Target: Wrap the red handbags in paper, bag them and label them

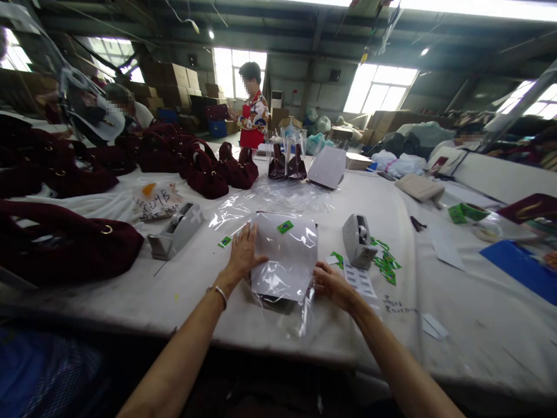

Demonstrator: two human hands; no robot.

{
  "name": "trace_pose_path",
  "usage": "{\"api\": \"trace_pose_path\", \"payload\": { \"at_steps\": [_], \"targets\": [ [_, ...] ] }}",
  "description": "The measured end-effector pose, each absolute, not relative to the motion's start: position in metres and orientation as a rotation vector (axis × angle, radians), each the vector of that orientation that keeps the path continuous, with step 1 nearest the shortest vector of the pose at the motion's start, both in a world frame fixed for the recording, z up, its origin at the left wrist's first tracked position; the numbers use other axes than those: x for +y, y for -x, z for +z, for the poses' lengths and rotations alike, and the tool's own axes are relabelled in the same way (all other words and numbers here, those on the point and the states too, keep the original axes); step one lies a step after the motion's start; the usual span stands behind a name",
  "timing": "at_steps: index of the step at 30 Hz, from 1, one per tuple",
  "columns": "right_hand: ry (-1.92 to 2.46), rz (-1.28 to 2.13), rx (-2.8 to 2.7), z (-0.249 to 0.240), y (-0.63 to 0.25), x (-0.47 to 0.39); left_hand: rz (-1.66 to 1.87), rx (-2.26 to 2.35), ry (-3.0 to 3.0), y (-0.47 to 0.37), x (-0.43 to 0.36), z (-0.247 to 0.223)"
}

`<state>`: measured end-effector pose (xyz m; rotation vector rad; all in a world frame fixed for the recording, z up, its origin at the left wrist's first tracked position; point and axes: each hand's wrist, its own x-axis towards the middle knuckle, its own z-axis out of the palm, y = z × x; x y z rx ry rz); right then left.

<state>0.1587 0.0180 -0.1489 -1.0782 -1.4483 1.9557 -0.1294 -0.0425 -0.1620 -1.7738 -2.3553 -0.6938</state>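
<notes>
A flat package in a clear plastic bag (pixel 285 255), with a white sheet facing up, lies on the table in front of me. A small green packet (pixel 285 226) shows near its far end. My left hand (pixel 242 253) lies along the bag's left edge, fingers spread and thumb on the sheet. At the near right side, the curled fingers of my right hand (pixel 334 284) pinch the bag's loose edge; the fingertips are partly hidden. A second green packet (pixel 224 241) lies just left of the package, close to my left fingers.
Grey tape dispensers stand left (pixel 176 231) and right (pixel 359 241) of the package. Green packets (pixel 387 264) and a label sheet (pixel 360 280) lie at right. Dark red handbags (pixel 65 238) crowd the left side. Clear bags (pixel 287 196) lie beyond. A person (pixel 255 110) stands across the table.
</notes>
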Motion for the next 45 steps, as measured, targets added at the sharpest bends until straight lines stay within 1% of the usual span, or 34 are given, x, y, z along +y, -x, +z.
{"api": "trace_pose_path", "payload": {
  "at_steps": [3, 4, 5, 6, 9, 10, 12, 17, 21, 24, 27, 31, 38, 40, 45],
  "targets": [
    [0.936, 2.171, -1.410, -0.156, -0.151, -0.041, -0.459, -2.215, 1.923, 0.161, -0.035, -0.139],
    [0.919, 2.163, -1.503, -0.157, -0.150, -0.058, -0.429, -2.176, 1.942, 0.164, -0.034, -0.133],
    [0.915, 2.072, -1.649, -0.155, -0.151, -0.073, -0.421, -2.154, 1.958, 0.163, -0.035, -0.128],
    [0.910, 1.896, -1.818, -0.152, -0.152, -0.085, -0.427, -2.152, 1.970, 0.159, -0.038, -0.126],
    [0.757, 1.180, -2.183, -0.133, -0.155, -0.095, -0.451, -2.205, 2.016, 0.136, -0.051, -0.131],
    [0.663, 1.009, -2.237, -0.125, -0.153, -0.092, -0.451, -2.230, 2.037, 0.129, -0.055, -0.135],
    [0.482, 0.796, -2.303, -0.111, -0.140, -0.080, -0.461, -2.273, 2.088, 0.119, -0.062, -0.142],
    [0.256, 0.530, -2.527, -0.098, -0.107, -0.055, -0.550, -2.321, 2.246, 0.125, -0.073, -0.142],
    [0.037, 0.416, -2.621, -0.100, -0.127, -0.058, -0.609, -2.325, 2.351, 0.124, -0.095, -0.137],
    [-0.098, 0.236, -2.692, -0.114, -0.146, -0.068, -0.669, -2.274, 2.421, 0.115, -0.114, -0.141],
    [-0.118, 0.065, -2.675, -0.139, -0.148, -0.077, -0.750, -2.253, 2.430, 0.110, -0.122, -0.145],
    [-0.125, 0.018, -2.578, -0.164, -0.138, -0.080, -0.827, -2.231, 2.434, 0.113, -0.122, -0.148],
    [-0.133, 0.021, -2.598, -0.160, -0.134, -0.080, -0.809, -2.183, 2.386, 0.113, -0.121, -0.153],
    [-0.168, 0.081, -2.592, -0.160, -0.138, -0.080, -0.763, -2.163, 2.373, 0.110, -0.121, -0.154],
    [-0.123, 0.410, -2.664, -0.161, -0.157, -0.084, -0.597, -2.160, 2.298, 0.100, -0.118, -0.162]
  ]
}}
